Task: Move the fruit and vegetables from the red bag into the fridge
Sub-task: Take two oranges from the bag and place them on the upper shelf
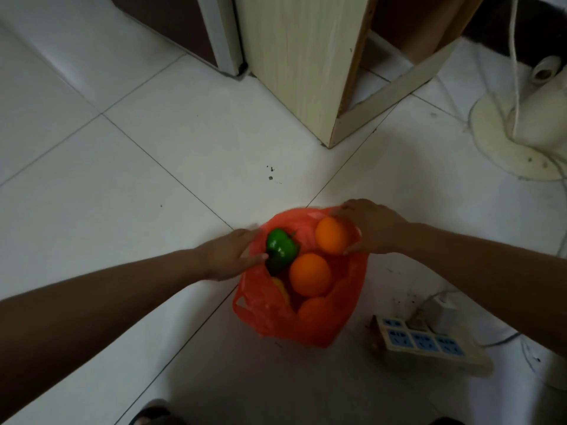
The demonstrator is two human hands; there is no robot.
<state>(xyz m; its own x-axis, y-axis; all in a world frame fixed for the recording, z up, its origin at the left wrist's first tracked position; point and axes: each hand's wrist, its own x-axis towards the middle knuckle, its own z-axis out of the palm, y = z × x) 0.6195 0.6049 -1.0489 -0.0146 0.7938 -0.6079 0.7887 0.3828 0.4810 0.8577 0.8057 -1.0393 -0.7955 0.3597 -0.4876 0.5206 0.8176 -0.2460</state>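
**Red bag of produce, open on the floor, both hands in its mouth**

Item: red bag (270,317), thin plastic, standing on the white tiled floor (153,148) with its mouth open upward.

Contents, far to near:
- green pepper (280,248), at the left rim, partly above the bag's edge
- upper orange (333,236), at the far right rim
- middle orange (310,274), in the centre, touching the pepper
- lower orange (316,311), deep in the bag and partly hidden
- yellow item (280,288), only a sliver visible under the pepper; kind cannot be told

Hands: the left hand (230,256) grips the green pepper, thumb on its near side and fingers, blurred, round its far side. The right hand (374,228) grips the upper orange, fingers curved over the top and thumb pressed below.

Surroundings: a power strip (429,340) with a white charger (443,311) plugged in lies just right of the bag. A pale wooden cabinet (300,56) stands beyond, well apart. A fan base (497,148) sits at far right.
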